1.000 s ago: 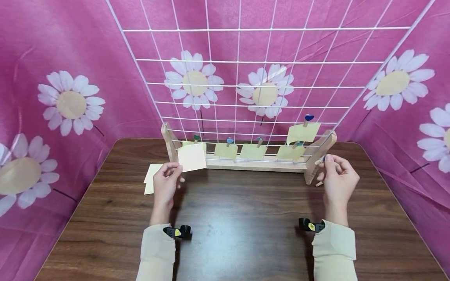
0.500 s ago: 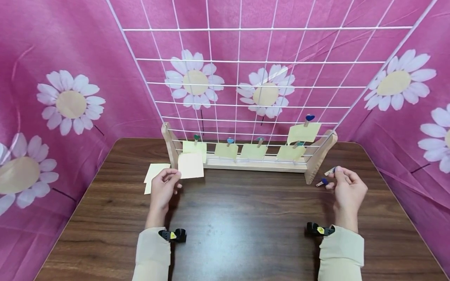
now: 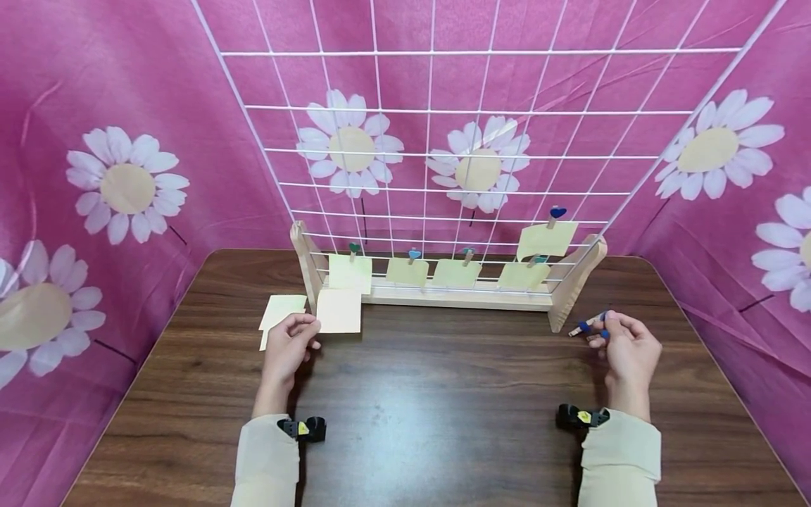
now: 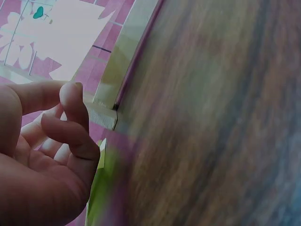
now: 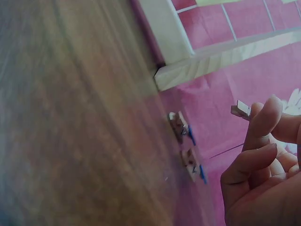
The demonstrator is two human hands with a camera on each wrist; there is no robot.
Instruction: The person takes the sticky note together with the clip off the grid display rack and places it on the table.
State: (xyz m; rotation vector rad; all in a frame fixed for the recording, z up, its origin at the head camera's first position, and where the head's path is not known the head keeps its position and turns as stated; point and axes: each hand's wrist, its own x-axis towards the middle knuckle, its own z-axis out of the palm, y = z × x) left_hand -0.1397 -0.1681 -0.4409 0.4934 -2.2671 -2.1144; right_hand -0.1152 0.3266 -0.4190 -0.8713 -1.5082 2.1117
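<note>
My left hand (image 3: 288,352) pinches a pale yellow paper note (image 3: 338,310) by its left edge, in front of the wire grid. In the left wrist view the note (image 4: 70,35) looks washed out above the fingertips. Two more notes (image 3: 285,307) lie on the table behind this hand, partly hidden. At the right, my right hand (image 3: 633,355) pinches a small wooden clothespin (image 5: 241,110) between thumb and index finger, its far end hidden by the fingers. Beneath it, two clothespins with blue tops (image 5: 178,127) lie on the table.
A white wire grid (image 3: 429,153) stands upright in a wooden base (image 3: 456,298). Several notes (image 3: 457,273) hang on it from heart-topped clothespins, one (image 3: 546,240) higher at the right. Pink flowered cloth surrounds the brown table (image 3: 405,422).
My left hand has drawn the note down and slightly left, away from the grid. The right hand has moved right and toward me with its clothespin, uncovering clothespins on the table.
</note>
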